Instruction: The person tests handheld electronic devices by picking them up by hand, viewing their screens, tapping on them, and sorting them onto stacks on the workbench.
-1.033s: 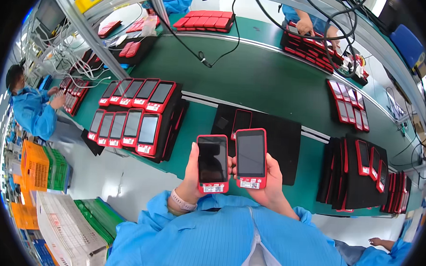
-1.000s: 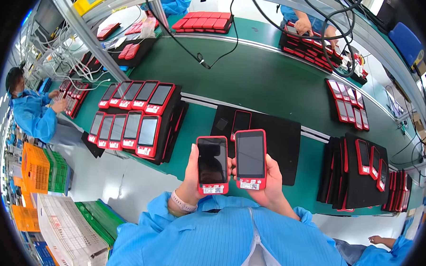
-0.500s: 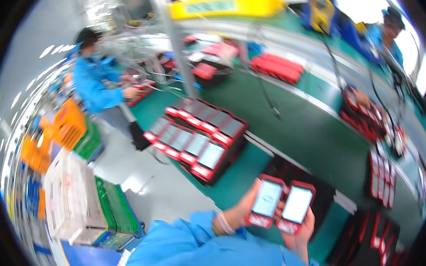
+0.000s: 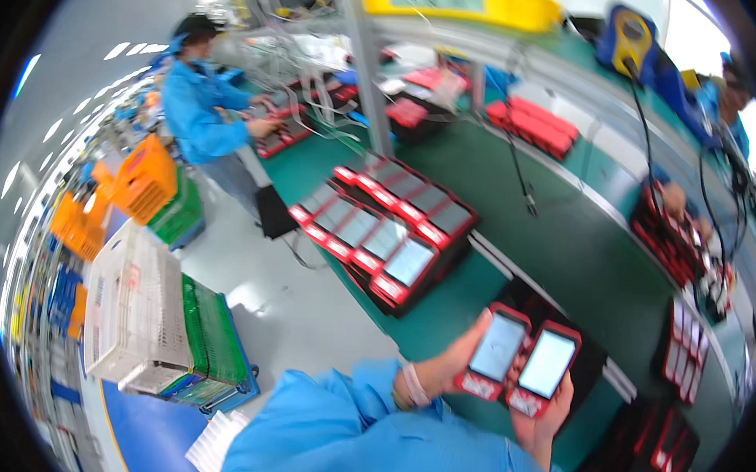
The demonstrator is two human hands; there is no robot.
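Observation:
Side by side above the green workbench [image 4: 442, 310], I hold two red-framed handheld devices with screens facing up. My left hand [image 4: 450, 362] grips the left device [image 4: 497, 347], whose screen is greyish. My right hand [image 4: 549, 419] is closed around the right device [image 4: 546, 363], whose screen glows bright white. The devices' lower ends sit close together, and some fingers are hidden behind them. Just beyond my left hand stands a block of similar red-framed devices [image 4: 370, 221], set in rows with screens up; the nearest screen is the brightest.
A black mat [image 4: 590, 363] lies under the devices. More red and black devices [image 4: 651, 455] sit at the lower right. A hanging cable [image 4: 520, 170] dangles over the bench. Stacked crates [image 4: 151, 310] stand on the left floor. A co-worker in blue [image 4: 200, 102] works at the far left.
My view has swung slightly left, so the bench and the block of devices appear further right. The left device's screen looks greyer than before. Both hands keep their hold.

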